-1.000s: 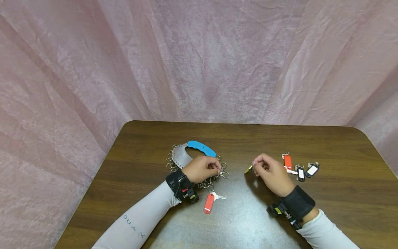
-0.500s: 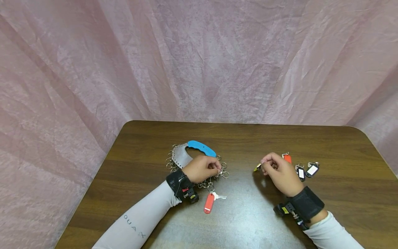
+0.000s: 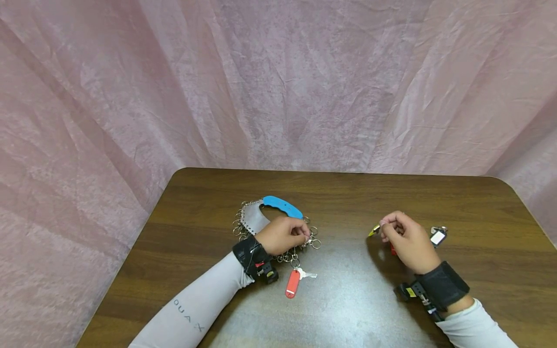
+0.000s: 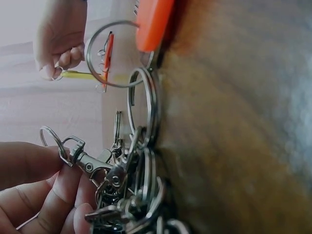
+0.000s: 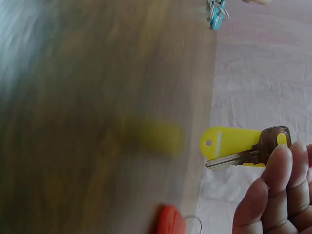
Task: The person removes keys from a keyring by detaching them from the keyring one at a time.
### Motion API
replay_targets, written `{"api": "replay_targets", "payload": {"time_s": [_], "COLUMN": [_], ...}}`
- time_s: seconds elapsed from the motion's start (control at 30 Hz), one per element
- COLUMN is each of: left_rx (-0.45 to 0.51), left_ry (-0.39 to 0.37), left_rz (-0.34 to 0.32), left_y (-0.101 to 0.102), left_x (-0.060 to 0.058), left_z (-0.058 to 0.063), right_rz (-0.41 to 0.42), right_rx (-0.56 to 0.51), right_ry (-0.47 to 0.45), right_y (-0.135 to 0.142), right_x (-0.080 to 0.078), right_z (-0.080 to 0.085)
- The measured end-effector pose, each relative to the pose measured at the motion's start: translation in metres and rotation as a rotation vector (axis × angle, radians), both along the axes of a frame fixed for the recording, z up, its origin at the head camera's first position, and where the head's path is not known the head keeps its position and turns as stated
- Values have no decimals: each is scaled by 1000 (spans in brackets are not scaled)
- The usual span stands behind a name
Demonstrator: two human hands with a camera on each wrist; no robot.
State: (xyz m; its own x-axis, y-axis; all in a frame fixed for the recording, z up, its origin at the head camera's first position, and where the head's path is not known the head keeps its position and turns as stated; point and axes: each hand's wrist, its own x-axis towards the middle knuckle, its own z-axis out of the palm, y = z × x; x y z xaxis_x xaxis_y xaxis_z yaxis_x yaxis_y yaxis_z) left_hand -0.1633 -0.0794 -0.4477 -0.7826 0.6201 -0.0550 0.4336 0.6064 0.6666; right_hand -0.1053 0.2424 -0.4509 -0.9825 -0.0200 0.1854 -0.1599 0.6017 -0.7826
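My left hand [image 3: 283,237] pinches a metal swivel clasp [image 4: 87,165] with a small split ring at its end. The clasp belongs to a key carrier, a curved metal plate [image 3: 252,218] with a blue handle [image 3: 284,207] and many rings along its edge; my hand covers part of it. A red key tag [image 3: 292,284] with a silver key [image 3: 308,275] hangs from a lower ring and lies on the table. Further right, my right hand [image 3: 411,244] holds a yellow key tag [image 5: 234,139] and a key [image 5: 241,158] between thumb and fingertips, above the table.
Beyond my right hand lies a black key tag [image 3: 438,237] with a white label. Another red tag [image 3: 393,250] shows only in part behind that hand. The brown table [image 3: 348,193] ends at a pink curtain [image 3: 304,87].
My right hand has moved rightward with the yellow tag and key, now covering most of the loose tags there. The left hand and the carrier stay where they were.
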Motion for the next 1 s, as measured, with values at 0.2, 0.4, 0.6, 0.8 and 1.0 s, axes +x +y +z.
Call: {"api": "replay_targets", "payload": {"time_s": [0.2, 0.4, 0.6, 0.8, 1.0], "left_rx": [1, 1, 8, 11, 17], "left_ry": [-8, -1, 2, -5, -13], "left_rz": [1, -7, -14, -13, -6], "left_y": [0, 0, 0, 0, 0], "left_x": [0, -1, -2, -1, 0], "left_z": [1, 0, -1, 0, 1], "right_rz": [-37, -64, -113, -139, -155], "right_rx": [10, -30, 22, 15, -20], "right_ry": [22, 22, 38, 58, 67], "right_y": [14, 31, 48, 61, 71], "right_x": [1, 3, 6, 5, 2], "right_z": [3, 3, 5, 5, 4]}}
